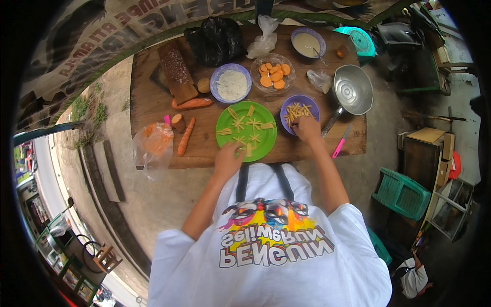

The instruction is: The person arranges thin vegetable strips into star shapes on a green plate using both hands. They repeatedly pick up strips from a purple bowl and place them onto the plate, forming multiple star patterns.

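A green plate point(227, 111) lies at the table's front, before my body. Pale yellow sticks, perhaps cut potato, form star shapes point(253, 123) and small side-by-side rows point(267, 126) on it. My left hand point(229, 158) is at the plate's near left rim, fingers curled; whether it pinches a stick is not visible. My right hand point(308, 129) reaches over the near rim of a purple bowl point(284, 110), fingertips among more sticks point(297, 110). Its fingertips are partly hidden, so a grip cannot be made out.
Behind the plate stand a bowl of white powder point(232, 85), orange slices in a clear bowl point(277, 76) and a bowl of pale batter point(305, 44). Rightward are a metal saucepan point(352, 90) and a pink-handled knife point(341, 142). Carrots point(186, 136) and a plastic bag point(153, 144) lie left.
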Tool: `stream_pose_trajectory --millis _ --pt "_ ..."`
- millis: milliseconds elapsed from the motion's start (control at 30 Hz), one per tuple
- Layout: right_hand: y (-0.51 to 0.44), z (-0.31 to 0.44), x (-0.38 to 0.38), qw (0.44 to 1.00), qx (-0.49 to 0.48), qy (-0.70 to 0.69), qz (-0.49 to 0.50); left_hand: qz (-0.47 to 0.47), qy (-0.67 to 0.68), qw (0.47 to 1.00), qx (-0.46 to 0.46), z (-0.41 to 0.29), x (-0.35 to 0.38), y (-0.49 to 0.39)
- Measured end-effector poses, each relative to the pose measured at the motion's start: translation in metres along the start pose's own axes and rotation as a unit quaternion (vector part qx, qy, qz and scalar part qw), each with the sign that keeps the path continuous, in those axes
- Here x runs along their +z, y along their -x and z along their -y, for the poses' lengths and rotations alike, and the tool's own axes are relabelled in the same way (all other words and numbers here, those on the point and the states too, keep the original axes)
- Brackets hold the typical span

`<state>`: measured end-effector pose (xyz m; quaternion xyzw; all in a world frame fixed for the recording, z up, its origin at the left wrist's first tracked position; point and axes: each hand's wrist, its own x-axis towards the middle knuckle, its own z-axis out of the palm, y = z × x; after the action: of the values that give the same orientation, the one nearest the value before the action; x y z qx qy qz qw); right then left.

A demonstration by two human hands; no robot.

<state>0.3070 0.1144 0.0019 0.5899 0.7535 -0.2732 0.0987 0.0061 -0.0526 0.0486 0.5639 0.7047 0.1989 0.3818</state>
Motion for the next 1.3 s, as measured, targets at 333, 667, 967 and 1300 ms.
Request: stream_pose_trajectory --millis 333,667,967,1300 --pt "-0.003 0.007 -0.001 0.998 0.026 0.029 -0.05 -0.039 0.033 0.999 -0.009 0.009 0.001 0.013" --pt "0.005 -0.003 -0.017 0.993 0.014 0.046 -0.109 -0.018 0.049 0.997 -0.054 0.001 -0.003 0.021" --pt "0.002 -0.006 -0.013 0.987 0.059 -0.018 -0.15 -0.023 0.06 0.998 0.014 0.008 -0.02 -0.002" --pt "0.034 0.071 0.0 0.86 0.008 -0.509 -0.043 0.066 0.186 0.98 -0.019 -0.008 -0.034 -0.033"
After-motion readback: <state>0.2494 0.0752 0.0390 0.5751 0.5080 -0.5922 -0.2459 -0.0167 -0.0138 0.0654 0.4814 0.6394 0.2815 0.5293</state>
